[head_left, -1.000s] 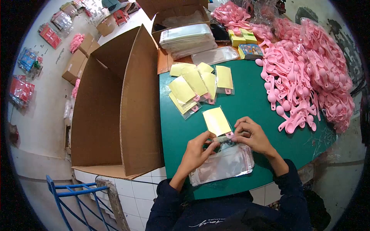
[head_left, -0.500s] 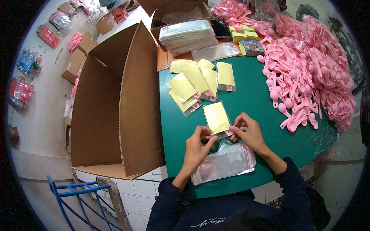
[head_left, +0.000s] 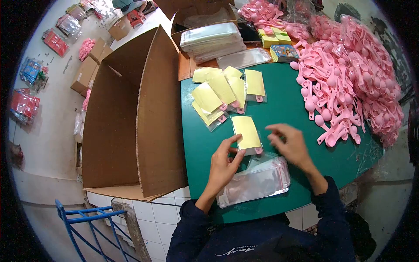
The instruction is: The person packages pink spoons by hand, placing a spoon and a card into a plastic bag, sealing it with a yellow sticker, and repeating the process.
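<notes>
A clear plastic packet (head_left: 247, 132) holds a yellow card, with a bit of pink plastic showing at its lower right corner. My left hand (head_left: 227, 160) pinches the packet's lower left edge between thumb and fingers. To the right of it, apart from the packet, is my right hand (head_left: 288, 143), slightly blurred, its fingers apart and nothing visible in them. Just below both hands lies a stack of clear plastic bags (head_left: 257, 185). Beyond the held packet, several filled packets (head_left: 214, 94) with yellow cards and pink ends overlap on the green table (head_left: 279, 109).
Pink spoons (head_left: 336, 96) are heaped on the right. At the back are more clear bags (head_left: 214, 39), yellow card stacks (head_left: 277, 39) and a pile of printed cards (head_left: 284, 53). A tall cardboard box (head_left: 159, 118) stands against the table's left side, near a blue metal frame (head_left: 89, 214).
My right hand has let go of the packet's lower right corner and moved right, away from it. My left hand has stayed at the packet, which now sits slightly more upright.
</notes>
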A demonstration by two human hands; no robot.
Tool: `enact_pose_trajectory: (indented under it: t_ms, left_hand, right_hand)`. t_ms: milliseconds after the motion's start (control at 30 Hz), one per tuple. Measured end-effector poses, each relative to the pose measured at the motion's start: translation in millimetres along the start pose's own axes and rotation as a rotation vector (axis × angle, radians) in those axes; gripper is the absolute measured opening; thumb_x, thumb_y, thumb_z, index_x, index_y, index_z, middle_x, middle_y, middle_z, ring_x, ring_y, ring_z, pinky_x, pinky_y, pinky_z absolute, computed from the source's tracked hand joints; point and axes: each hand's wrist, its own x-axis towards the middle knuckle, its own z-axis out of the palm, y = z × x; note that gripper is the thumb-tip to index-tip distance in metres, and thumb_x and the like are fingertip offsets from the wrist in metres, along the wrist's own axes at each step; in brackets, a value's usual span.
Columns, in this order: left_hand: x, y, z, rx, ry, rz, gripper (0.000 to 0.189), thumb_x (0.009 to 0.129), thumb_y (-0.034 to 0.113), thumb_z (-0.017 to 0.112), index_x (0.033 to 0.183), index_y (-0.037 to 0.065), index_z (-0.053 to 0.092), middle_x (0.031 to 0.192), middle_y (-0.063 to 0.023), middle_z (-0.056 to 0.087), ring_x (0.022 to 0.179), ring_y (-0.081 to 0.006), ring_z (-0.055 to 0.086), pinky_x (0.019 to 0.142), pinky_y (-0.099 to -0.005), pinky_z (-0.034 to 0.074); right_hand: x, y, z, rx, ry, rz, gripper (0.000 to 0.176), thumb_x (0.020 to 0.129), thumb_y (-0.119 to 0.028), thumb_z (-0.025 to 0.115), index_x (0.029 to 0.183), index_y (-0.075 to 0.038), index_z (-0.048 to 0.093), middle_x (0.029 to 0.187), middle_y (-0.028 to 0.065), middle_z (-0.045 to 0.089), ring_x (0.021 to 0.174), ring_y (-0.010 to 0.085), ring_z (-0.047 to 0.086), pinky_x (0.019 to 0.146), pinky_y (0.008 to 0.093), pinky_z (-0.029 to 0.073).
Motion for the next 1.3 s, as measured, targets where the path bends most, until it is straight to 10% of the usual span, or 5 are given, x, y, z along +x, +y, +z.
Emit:
enact_pose_trajectory:
  t_ms: [300, 400, 533, 1100, 1300]
  left_hand:
    - [41.7, 24.5, -46.6, 0.695, 0.408, 0.415, 0.027, 0.083, 0.018, 0.065, 0.101, 0.000, 0.058, 0.097, -0.0151, 0.060, 0.077, -0.0274, 0.061, 0.062, -0.0352, 0.049]
    - [3.0, 21.8, -9.0, 0.679, -0.124, 0.224, 0.027, 0.083, 0.028, 0.064, 0.091, 0.002, 0.058, 0.081, -0.0133, 0.060, 0.070, -0.0310, 0.060, 0.062, -0.0384, 0.048]
    - [-15.2, 6.6, 28.4, 0.526, -0.077, 0.337, 0.050, 0.076, 0.020, 0.072, 0.115, 0.002, 0.048, 0.079, -0.0122, 0.059, 0.068, -0.0280, 0.059, 0.064, -0.0376, 0.049]
    - [7.6, 5.7, 4.0, -0.736, -0.374, -0.271, 0.045, 0.084, 0.005, 0.063, 0.121, 0.002, 0.038, 0.096, -0.0186, 0.066, 0.087, -0.0184, 0.064, 0.076, -0.0286, 0.051]
    - [5.3, 15.7, 4.0, -0.411, -0.366, -0.165, 0.046, 0.081, 0.009, 0.068, 0.118, 0.001, 0.043, 0.083, -0.0124, 0.068, 0.081, -0.0133, 0.065, 0.071, -0.0250, 0.051]
  right_hand:
    - [-24.8, 84.6, -98.9, -0.836, 0.246, 0.207, 0.028, 0.074, -0.006, 0.061, 0.100, -0.001, 0.051, 0.098, 0.0168, 0.054, 0.092, 0.0351, 0.052, 0.077, 0.0427, 0.042]
    - [-24.2, 91.8, -101.1, -0.731, 0.172, 0.290, 0.031, 0.072, -0.007, 0.062, 0.101, -0.002, 0.051, 0.097, 0.0170, 0.055, 0.093, 0.0355, 0.053, 0.075, 0.0446, 0.041]
    - [-25.8, 73.7, -96.8, -0.814, 0.181, 0.146, 0.029, 0.072, -0.007, 0.061, 0.099, -0.002, 0.051, 0.094, 0.0159, 0.057, 0.089, 0.0348, 0.054, 0.074, 0.0438, 0.040]
    - [-2.1, 8.6, -53.2, 0.018, -0.200, -0.277, 0.030, 0.083, -0.011, 0.061, 0.109, -0.002, 0.050, 0.084, 0.0089, 0.062, 0.072, 0.0134, 0.056, 0.067, 0.0261, 0.045]
    - [-7.1, -21.1, -55.9, 0.323, -0.299, 0.141, 0.023, 0.081, -0.010, 0.065, 0.100, 0.000, 0.057, 0.080, 0.0066, 0.065, 0.067, 0.0080, 0.056, 0.060, 0.0243, 0.045]
